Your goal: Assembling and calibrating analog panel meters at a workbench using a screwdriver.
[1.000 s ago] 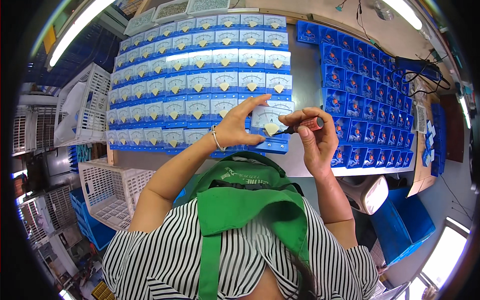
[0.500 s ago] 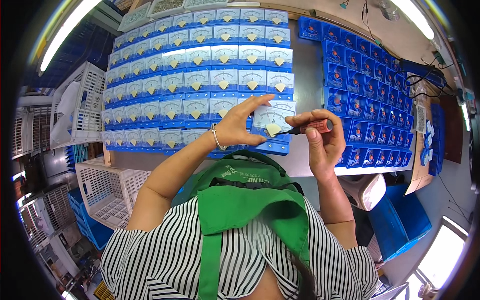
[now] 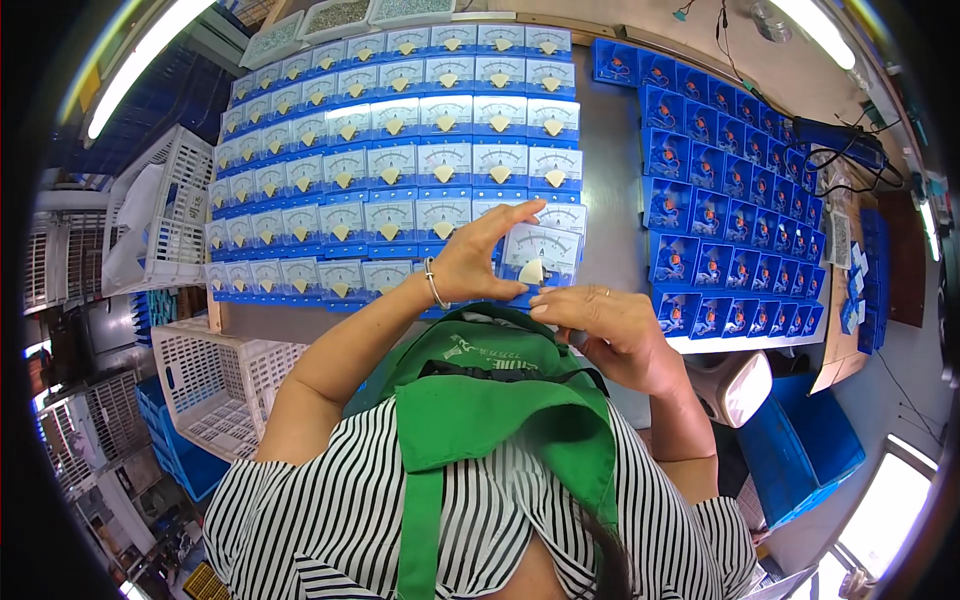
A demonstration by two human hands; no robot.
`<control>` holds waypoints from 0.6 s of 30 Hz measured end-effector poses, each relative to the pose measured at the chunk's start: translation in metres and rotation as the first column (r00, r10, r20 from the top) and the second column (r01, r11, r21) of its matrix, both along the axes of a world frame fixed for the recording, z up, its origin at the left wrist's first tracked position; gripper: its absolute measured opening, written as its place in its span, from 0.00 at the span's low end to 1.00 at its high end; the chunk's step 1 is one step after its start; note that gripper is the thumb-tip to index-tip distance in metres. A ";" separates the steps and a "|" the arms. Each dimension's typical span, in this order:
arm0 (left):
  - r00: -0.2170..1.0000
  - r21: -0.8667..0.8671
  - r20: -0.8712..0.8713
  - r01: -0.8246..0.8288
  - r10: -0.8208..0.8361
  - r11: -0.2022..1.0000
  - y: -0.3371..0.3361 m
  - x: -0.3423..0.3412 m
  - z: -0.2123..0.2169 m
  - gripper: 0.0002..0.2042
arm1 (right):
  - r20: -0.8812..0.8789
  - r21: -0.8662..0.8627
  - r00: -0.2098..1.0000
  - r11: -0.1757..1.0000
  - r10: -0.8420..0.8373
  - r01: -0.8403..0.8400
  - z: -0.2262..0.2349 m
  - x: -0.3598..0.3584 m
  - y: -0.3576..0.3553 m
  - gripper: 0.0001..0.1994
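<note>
My left hand (image 3: 482,252) grips a panel meter (image 3: 541,247) by its left side, thumb at the lower edge and fingers at the top. The meter has a clear front, a white scale and a blue base. A pale fan-shaped piece (image 3: 532,271) sits low on its face and looks tilted. My right hand (image 3: 618,328) is curled, its fingertips at the meter's lower right edge. Something dark shows under these fingers, but I cannot make out what it is. No screwdriver can be made out now.
Rows of similar meters (image 3: 397,168) cover the table at the left. Open blue cases (image 3: 708,212) with orange and wire parts inside stand in rows at the right. White crates (image 3: 215,385) are at the left, a blue bin (image 3: 800,450) at the lower right.
My right hand has moved down and turned over, away from the meter's face. The red-handled screwdriver it held is out of sight. The fan-shaped piece has tilted. My left hand keeps its hold.
</note>
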State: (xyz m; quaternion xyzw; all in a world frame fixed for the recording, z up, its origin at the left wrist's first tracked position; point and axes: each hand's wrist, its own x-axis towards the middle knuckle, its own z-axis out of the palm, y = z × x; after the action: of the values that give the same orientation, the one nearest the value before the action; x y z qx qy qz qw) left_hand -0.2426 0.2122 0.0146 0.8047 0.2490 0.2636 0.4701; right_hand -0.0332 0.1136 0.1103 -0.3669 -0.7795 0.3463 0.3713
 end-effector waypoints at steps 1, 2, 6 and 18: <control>1.000 0.001 0.001 0.002 -0.002 1.000 -0.001 0.001 0.000 0.46 | 0.015 -0.041 0.999 0.998 -0.042 0.042 0.002 -0.001 -0.004 0.28; 1.000 -0.033 -0.001 -0.012 0.012 0.999 -0.002 0.001 0.000 0.46 | 0.031 -0.082 0.996 0.993 -0.082 0.084 0.004 -0.001 -0.007 0.28; 1.000 -0.082 -0.003 -0.027 0.027 0.996 -0.001 0.002 0.003 0.47 | 0.041 -0.049 0.961 0.960 -0.273 0.275 -0.005 -0.005 -0.013 0.26; 0.995 -0.075 -0.015 -0.097 0.096 0.992 0.004 0.007 0.006 0.46 | -0.097 0.166 0.794 0.777 -0.600 0.607 -0.032 -0.005 0.015 0.20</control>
State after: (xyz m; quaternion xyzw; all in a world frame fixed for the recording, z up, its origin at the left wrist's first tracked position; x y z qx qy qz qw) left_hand -0.2357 0.2165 0.0207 0.7749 0.3000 0.2717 0.4855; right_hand -0.0377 0.1287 0.0780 -0.5536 -0.6427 0.1408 0.5106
